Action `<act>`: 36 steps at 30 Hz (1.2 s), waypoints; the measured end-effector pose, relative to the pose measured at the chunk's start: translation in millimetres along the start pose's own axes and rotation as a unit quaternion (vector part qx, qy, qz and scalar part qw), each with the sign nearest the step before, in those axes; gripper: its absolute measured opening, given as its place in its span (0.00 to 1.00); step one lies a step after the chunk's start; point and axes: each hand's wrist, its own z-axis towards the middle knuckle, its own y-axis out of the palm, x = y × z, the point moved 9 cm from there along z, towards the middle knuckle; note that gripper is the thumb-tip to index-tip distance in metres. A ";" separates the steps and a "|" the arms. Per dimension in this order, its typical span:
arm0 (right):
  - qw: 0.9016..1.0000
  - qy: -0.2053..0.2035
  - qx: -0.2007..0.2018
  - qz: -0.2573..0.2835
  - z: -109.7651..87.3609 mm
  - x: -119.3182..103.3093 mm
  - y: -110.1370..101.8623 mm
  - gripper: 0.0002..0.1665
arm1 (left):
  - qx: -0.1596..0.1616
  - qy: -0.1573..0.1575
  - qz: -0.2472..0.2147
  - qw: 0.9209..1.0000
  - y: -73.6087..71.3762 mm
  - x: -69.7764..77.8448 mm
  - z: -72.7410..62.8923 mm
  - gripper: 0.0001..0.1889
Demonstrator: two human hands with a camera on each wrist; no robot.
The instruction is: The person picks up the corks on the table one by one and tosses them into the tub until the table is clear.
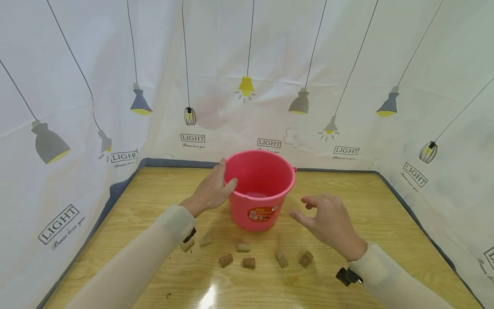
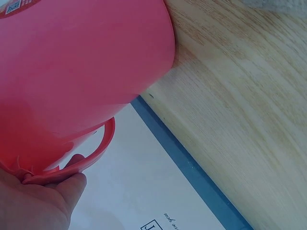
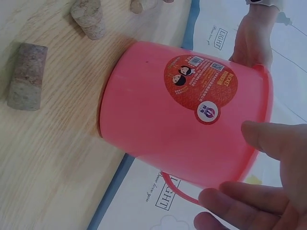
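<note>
A pink plastic bucket (image 1: 239,210) stands upright on the table, a round red label (image 3: 201,81) on its front. At the bucket's left rim, my left hand (image 1: 210,189) grips with the thumb over the edge. The left wrist view shows the fingers (image 2: 73,188) at the pink handle (image 2: 99,154), which hangs along the far side. My right hand (image 1: 333,219) is held just right of the bucket, thumb and fingers spread apart, with nothing in it. Several corks, among them a brown cork (image 1: 248,263) and a paler cork (image 1: 243,247), lie in front of the bucket.
The wooden table (image 1: 154,274) has a dark blue edge strip (image 1: 332,171). Behind and beside it hangs a white sheet (image 1: 224,47) printed with lamps. Two corks lie by the left sleeve, and another cork (image 1: 306,259) is below the right hand.
</note>
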 end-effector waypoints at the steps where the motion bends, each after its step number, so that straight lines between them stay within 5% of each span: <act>1: 1.000 0.001 -0.004 -0.001 -0.7 0.8 0.8 0.24 | -0.001 0.000 -0.001 1.000 0.2 0.1 -0.1 0.45; 19: 0.996 0.036 -0.075 -0.046 -14.9 11.6 13.7 0.28 | -0.004 -0.003 -0.004 1.000 -0.4 1.9 -1.0 0.45; 36: 0.990 0.017 -0.111 -0.083 -26.7 15.4 25.1 0.27 | -0.004 -0.002 -0.003 1.000 -0.6 1.5 -1.0 0.45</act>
